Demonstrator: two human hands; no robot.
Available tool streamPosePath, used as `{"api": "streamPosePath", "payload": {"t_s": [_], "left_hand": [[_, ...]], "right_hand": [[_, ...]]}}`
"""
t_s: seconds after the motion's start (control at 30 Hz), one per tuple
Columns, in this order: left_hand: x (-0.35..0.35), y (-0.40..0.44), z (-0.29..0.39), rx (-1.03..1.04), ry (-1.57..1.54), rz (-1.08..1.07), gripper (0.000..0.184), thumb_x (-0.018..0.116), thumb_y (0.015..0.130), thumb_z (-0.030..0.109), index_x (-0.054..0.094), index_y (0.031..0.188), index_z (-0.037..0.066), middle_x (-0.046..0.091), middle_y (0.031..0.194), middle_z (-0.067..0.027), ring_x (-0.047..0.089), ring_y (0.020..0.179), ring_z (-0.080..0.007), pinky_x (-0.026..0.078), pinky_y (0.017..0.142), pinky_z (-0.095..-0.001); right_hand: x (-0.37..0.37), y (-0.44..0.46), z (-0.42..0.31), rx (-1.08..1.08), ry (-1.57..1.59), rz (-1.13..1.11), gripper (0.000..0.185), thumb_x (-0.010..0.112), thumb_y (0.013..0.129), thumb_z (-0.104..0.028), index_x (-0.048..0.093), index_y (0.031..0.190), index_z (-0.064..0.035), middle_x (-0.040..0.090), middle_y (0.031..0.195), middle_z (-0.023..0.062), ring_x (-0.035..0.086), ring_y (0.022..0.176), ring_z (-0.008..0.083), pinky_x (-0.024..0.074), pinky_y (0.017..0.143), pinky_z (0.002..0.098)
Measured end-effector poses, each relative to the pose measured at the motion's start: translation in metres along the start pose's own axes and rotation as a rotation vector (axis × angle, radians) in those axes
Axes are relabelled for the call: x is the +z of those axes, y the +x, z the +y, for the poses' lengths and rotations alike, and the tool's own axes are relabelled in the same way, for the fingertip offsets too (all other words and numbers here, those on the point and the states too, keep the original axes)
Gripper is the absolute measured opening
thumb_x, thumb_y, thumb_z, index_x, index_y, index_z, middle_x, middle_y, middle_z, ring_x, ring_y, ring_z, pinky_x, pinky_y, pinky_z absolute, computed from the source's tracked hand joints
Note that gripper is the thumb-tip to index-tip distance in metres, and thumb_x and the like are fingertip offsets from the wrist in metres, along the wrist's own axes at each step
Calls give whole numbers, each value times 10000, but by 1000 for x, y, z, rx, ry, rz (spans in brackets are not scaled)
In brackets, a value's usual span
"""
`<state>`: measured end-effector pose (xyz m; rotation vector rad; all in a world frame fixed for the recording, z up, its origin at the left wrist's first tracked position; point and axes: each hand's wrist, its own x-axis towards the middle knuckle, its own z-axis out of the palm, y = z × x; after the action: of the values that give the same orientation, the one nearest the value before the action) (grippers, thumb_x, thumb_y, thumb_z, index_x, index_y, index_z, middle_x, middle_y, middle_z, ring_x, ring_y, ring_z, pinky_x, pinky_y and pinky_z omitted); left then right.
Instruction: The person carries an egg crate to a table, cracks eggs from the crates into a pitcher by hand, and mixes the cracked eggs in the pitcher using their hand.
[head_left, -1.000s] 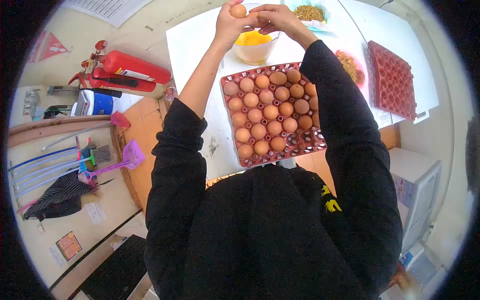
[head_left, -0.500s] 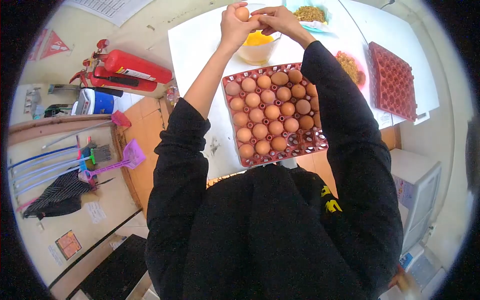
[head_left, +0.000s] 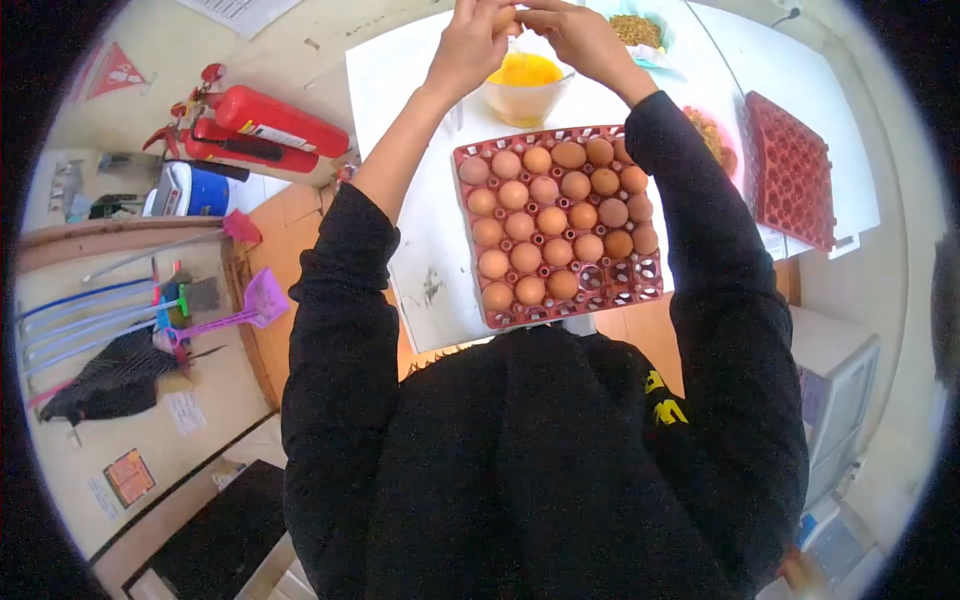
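At the top edge of the head view, my left hand (head_left: 468, 48) is closed around a brown egg (head_left: 504, 20). My right hand (head_left: 578, 42) meets it there, its fingers pinched at the egg's right side; whether the shell is cracked I cannot tell. Just below both hands stands a translucent bowl (head_left: 522, 104) with yellow beaten or broken egg (head_left: 527, 70) inside. Nearer to me, a dark red egg tray (head_left: 478, 318) carries rows of brown eggs (head_left: 551, 220), with several bare cells at its near right corner.
A stack of red egg trays (head_left: 790, 170) lies at the table's right. Crumbly brown food fills a lined dish (head_left: 636, 32) at the back and a pink plate (head_left: 722, 150) partly behind my right sleeve. Red fire extinguishers (head_left: 270, 125) and a purple dustpan (head_left: 265, 300) are on the left.
The view has shifted slightly, so the table and tray appear a little lower right. Both hands sit higher in the picture, still together at the egg, and more of the bowl shows.
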<state>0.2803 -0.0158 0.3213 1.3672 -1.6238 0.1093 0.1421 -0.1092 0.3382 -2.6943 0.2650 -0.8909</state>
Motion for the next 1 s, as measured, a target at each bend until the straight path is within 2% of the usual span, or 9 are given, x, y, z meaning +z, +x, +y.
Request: {"api": "streamPosePath", "payload": {"t_s": [0.2,0.23,0.3,0.43,0.5,0.53,0.6,0.73,1.0], "left_hand": [[-87,-30,7,-236,69,10,382,625,698,109,504,1053,33,504,986,-150,530,882,-256,437,764,-336],[-110,-38,-1,-261,164,-67,424,640,739,196,479,1099,38,513,1043,-137,530,908,-193,437,786,-303],[-152,-58,-37,-315,221,-31,449,698,636,95,527,1047,41,536,1022,-93,538,907,-169,438,777,-289],[-222,-101,-113,-449,591,-38,469,722,609,154,541,1032,58,569,933,-118,553,833,-223,440,721,-292],[-246,-145,-155,-601,417,6,467,722,614,136,538,1035,55,567,909,-101,549,796,-189,443,689,-276],[-249,-159,-165,-746,232,43,465,722,618,119,536,1039,52,566,886,-85,546,758,-155,447,658,-260],[-247,-174,-159,-894,143,62,447,717,641,103,530,1045,64,552,913,-75,541,758,-135,452,669,-251],[-226,-172,-133,-1147,-261,174,462,664,715,70,456,1128,87,535,934,-63,546,745,-121,468,667,-255],[-163,-100,-67,-1125,-1218,66,447,537,798,78,344,1200,42,458,1097,-171,475,1015,-370,396,898,-434]], "right_hand": [[14,28,-76,538,557,-188,308,643,690,-73,586,983,1,618,867,152,609,760,211,484,684,292],[60,32,-61,312,591,-134,410,658,690,-374,621,916,-34,634,757,91,606,621,164,484,572,272],[96,62,-93,253,619,-90,452,646,684,-420,623,914,-31,624,775,161,618,638,221,489,579,306],[175,117,-108,139,260,-114,422,598,717,-394,594,932,-31,611,801,161,582,780,332,462,693,363],[159,105,-101,-146,107,181,379,685,673,-162,584,996,9,622,839,140,603,663,171,493,598,271],[111,86,-104,-87,206,-176,392,617,703,-364,584,925,-42,609,766,149,590,748,319,463,667,373],[55,42,-106,92,252,-760,292,632,698,-273,596,908,-72,604,726,151,598,695,269,465,624,356],[14,-64,-139,357,6,-1345,277,635,640,-165,562,875,-37,597,785,117,593,734,248,446,531,378],[31,-212,-157,6,-33,-677,275,576,618,-57,485,877,-40,463,892,85,522,823,231,449,624,324]]}}
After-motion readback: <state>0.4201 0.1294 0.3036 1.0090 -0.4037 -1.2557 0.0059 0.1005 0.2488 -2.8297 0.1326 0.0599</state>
